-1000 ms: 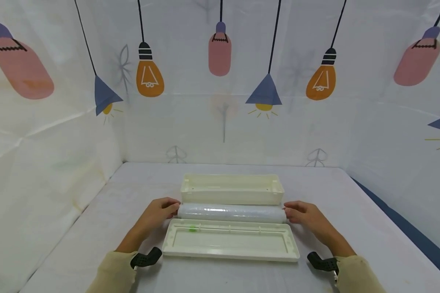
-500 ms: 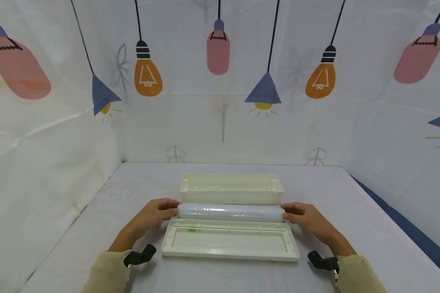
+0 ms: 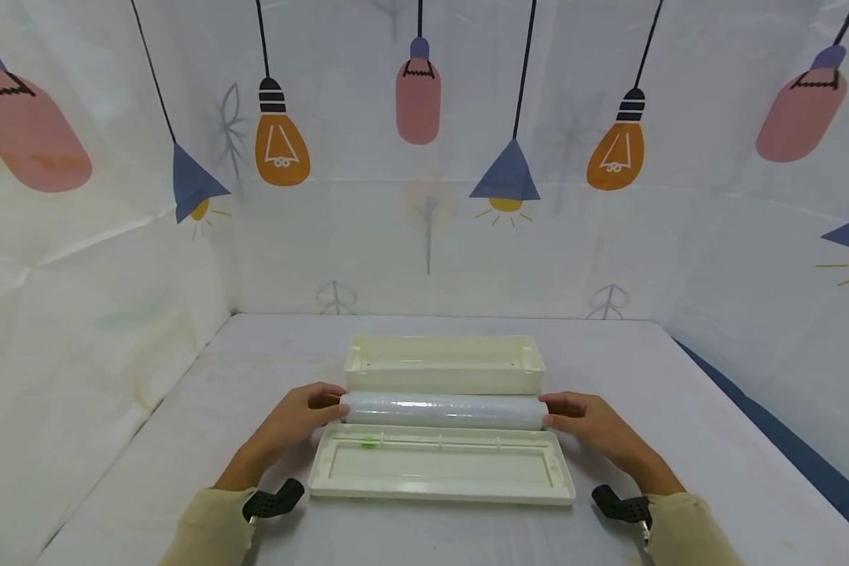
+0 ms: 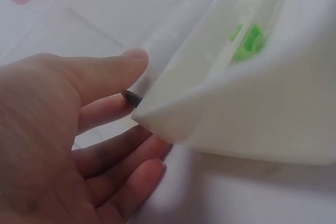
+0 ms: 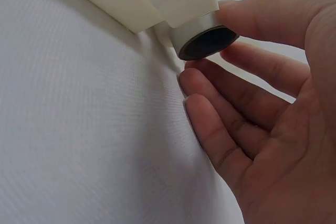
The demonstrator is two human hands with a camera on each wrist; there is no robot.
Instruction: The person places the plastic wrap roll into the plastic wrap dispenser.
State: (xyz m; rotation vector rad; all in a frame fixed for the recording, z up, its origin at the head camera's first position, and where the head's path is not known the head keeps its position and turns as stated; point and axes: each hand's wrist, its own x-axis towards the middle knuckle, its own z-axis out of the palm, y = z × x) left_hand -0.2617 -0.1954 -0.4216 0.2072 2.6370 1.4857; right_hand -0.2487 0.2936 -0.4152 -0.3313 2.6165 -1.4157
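Note:
A roll of cling film [image 3: 442, 411] lies lengthwise on the table between the two pale box parts. At its left end, my left hand [image 3: 303, 414] pinches the roll, the thumb on top and the index finger at the core opening, as the left wrist view shows. My right hand [image 3: 587, 417] holds the other end, its thumb and index finger on either side of the open cardboard core [image 5: 207, 43]. Behind the roll stands the cream box base [image 3: 444, 379], open at the top. In front lies the flat lid [image 3: 442, 475], inner side up, with a green slider [image 4: 249, 41] on its rail.
A white-covered table [image 3: 269, 346] bears everything. White sheeting [image 3: 368, 236] printed with hanging lamps encloses it at the back and sides. A black wrist mount [image 3: 274, 498] sits at the left sleeve, and another mount [image 3: 621, 505] at the right.
My right hand has moved slightly inward, its fingers closer around the roll's right end. My left hand has shifted only a little. The roll, base and lid stay in place.

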